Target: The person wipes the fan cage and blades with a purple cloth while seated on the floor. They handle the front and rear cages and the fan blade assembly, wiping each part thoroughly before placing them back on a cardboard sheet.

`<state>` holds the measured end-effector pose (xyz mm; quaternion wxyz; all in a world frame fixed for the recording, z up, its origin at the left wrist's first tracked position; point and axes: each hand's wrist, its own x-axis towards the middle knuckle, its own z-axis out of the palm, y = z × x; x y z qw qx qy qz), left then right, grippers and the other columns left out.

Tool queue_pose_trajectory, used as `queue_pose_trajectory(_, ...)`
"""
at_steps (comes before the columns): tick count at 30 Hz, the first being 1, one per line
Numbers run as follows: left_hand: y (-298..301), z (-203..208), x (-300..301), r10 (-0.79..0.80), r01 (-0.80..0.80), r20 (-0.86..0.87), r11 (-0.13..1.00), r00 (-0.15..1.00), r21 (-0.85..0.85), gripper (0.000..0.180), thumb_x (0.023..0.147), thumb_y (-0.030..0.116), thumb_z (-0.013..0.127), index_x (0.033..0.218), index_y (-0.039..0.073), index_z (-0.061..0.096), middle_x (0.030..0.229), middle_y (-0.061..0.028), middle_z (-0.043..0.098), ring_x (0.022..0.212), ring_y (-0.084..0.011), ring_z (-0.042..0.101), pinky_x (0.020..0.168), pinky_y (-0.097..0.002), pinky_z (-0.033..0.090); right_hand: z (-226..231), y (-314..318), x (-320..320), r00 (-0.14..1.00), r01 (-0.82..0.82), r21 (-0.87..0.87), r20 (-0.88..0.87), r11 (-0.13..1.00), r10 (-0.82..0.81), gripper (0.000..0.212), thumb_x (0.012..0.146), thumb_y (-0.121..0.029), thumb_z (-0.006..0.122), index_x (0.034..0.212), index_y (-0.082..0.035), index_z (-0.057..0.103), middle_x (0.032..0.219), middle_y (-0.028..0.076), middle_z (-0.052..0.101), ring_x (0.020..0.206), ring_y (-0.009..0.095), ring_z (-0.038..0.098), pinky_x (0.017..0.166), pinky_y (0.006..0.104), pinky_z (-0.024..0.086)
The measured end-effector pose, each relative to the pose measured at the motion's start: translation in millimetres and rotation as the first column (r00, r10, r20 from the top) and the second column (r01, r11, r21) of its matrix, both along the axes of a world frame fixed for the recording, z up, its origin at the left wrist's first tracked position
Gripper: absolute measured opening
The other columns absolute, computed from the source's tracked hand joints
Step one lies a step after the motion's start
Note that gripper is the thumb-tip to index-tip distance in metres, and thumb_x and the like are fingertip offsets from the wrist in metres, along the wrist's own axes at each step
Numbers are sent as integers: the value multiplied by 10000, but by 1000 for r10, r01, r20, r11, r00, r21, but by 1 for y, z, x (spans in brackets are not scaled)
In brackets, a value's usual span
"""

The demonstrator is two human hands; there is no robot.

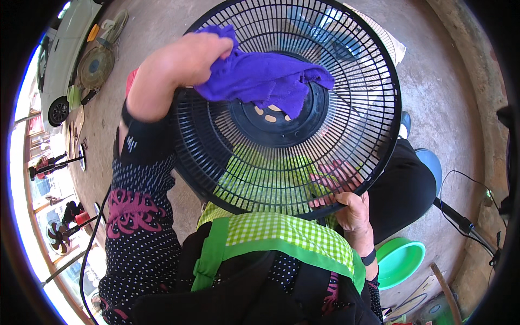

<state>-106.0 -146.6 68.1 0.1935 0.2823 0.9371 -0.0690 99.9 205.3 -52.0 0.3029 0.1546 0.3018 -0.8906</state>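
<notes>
Plainly, a round, thin-ribbed black plastic fan grille (279, 141) lies before the green-and-white checked fabric apron (287, 230); the left hand (199, 54) clenches a crumpled, soft purple cloth (260, 78) over the flat hub (319, 111), fingers (225, 53) curled, while the right hand (353, 211) clasps the lower rim (314, 214).

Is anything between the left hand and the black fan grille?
Yes: the purple cloth that the left hand holds lies across the view of the black fan grille, partly hiding its centre plate. Nothing else visible intervenes.
</notes>
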Motion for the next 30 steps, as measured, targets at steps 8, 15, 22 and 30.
queue_pose_trajectory(8,-4,27,48,438,-212,-125,641,890,738,630,804,103,773,1390,134,544,1152,-3,655,1012,-109,608,818,-269,484,9,21,5,985,156,153,-101,976,-142,697,788,39,473,1463,58,305,1405,269,486,1298,438,510,835,571,587)
queue_pose_trajectory(15,-18,-18,18,412,-778,757,-161,507,608,627,907,285,733,1453,114,476,1289,-66,616,1172,-168,575,939,-278,472,29,53,32,965,258,222,-104,940,-240,721,753,40,483,1452,72,308,1387,289,491,1273,471,520,815,608,596)
queue_pose_trajectory(22,28,-45,7,44,-869,880,-141,473,474,362,952,228,646,1268,62,584,979,-40,709,713,-80,663,575,-213,535,35,69,47,952,304,376,-87,875,-293,776,719,-18,516,1462,88,322,1343,296,537,1174,449,602,737,574,621)
queue_pose_trajectory(30,49,-53,32,-17,-819,854,-292,521,494,504,964,172,631,1439,120,468,1037,-36,702,712,-69,667,536,-193,535,85,134,47,971,-179,974,152,139,183,400,976,-319,638,1205,9,649,1067,94,731,943,193,686,799,342,545)
